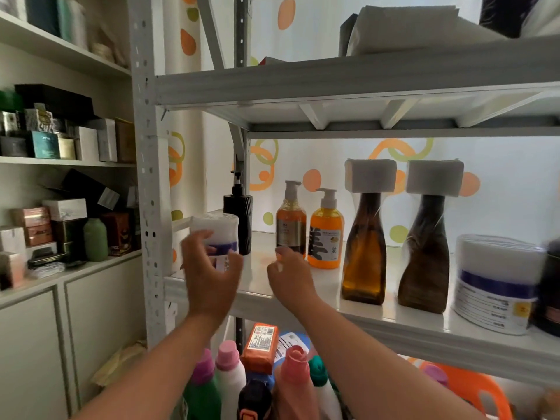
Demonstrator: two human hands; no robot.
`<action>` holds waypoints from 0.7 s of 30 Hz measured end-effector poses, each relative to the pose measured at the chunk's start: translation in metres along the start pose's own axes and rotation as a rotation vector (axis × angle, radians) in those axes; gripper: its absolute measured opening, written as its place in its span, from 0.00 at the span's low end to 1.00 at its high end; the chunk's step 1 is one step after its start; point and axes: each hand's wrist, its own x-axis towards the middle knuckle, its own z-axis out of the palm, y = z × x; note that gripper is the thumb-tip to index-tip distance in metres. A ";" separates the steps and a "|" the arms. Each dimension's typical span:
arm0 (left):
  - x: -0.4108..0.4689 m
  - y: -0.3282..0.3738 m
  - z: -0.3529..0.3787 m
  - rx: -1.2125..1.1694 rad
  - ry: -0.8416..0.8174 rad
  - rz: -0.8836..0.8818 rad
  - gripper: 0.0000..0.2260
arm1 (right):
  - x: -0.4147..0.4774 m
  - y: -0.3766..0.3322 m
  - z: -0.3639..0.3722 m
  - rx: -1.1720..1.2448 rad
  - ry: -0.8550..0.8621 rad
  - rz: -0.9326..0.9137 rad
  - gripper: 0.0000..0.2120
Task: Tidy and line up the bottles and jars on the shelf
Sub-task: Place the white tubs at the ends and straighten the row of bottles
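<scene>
On the white shelf (403, 324) stand a black pump bottle (240, 221), an amber pump bottle (291, 222), an orange pump bottle (326, 237) and two brown bottles (363, 256) (424, 259) with white wrapped tops. A round white pack with a purple band (216, 228) sits at the left end, and another such pack (497, 283) sits at the right beside a dark jar (550, 286). My left hand (209, 268) is spread in front of the left pack; I cannot tell if it touches it. My right hand (288, 275) hangs loosely curled and holds nothing, just below the amber bottle's base.
The grey metal upright (148, 177) stands just left of my left hand. Below the shelf are several detergent bottles (227, 377). The upper shelf (333, 83) carries white packs. A cabinet on the left holds boxes and a green bottle (95, 239).
</scene>
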 end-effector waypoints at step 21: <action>0.034 -0.028 0.156 0.212 -0.701 -0.613 0.51 | 0.085 0.061 -0.007 -0.298 0.272 0.556 0.42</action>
